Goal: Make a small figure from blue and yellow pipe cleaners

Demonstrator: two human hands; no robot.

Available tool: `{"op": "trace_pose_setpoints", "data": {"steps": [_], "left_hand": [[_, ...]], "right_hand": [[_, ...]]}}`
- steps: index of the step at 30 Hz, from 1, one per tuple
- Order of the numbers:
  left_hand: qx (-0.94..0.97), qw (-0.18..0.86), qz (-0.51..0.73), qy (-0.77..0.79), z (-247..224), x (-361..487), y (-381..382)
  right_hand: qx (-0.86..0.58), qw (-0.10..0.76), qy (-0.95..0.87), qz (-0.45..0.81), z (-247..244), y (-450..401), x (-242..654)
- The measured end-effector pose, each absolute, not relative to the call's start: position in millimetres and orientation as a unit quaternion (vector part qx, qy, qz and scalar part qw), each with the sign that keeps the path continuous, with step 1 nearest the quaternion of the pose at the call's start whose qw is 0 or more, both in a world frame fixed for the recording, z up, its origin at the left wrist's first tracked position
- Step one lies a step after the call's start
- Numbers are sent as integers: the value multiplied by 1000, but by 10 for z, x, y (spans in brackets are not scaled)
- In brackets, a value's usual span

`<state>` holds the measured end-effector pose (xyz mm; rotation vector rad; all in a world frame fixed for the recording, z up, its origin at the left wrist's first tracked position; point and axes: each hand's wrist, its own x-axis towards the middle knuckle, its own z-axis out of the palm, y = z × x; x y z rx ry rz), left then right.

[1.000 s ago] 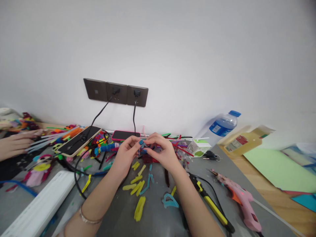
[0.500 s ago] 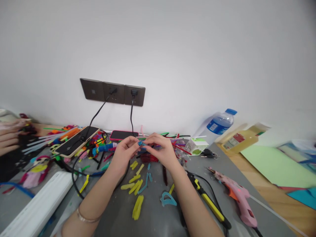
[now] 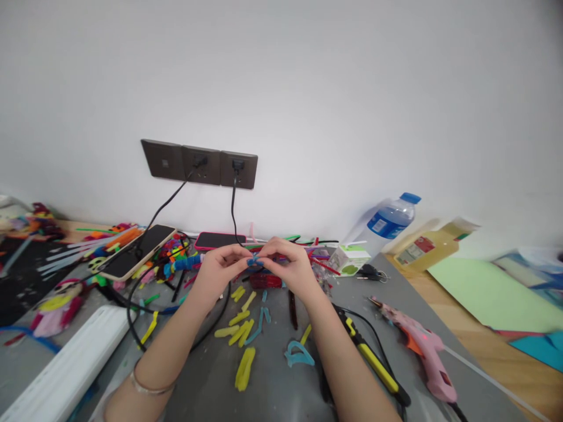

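Head view: a bluish piece (image 3: 255, 258), likely light, soft, best held endwise, is pinched by left hand (image 3: 219, 274) and right hand (image 3: 294, 268).

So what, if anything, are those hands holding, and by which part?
Seemingly a small bluish piece, pinched between left fingers and right fingers; which part is unclear.

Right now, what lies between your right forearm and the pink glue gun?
In the head view, a yellow-and-black tool and a black cable lie on the grey tabletop between the right forearm and the pink glue gun.
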<state>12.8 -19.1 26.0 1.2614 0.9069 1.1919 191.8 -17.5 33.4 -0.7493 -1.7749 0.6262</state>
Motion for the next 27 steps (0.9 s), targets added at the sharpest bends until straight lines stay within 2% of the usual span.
{"op": "trace_pose_setpoints", "data": {"steps": [17,27], "left_hand": [[555,587,480,341,259,132,-208],[539,580,510,336,225,165,-239]], "right_hand": [[-288,520,-708,380,328,-185,1952],[-294,547,-692,368,329,-185,1944]]}}
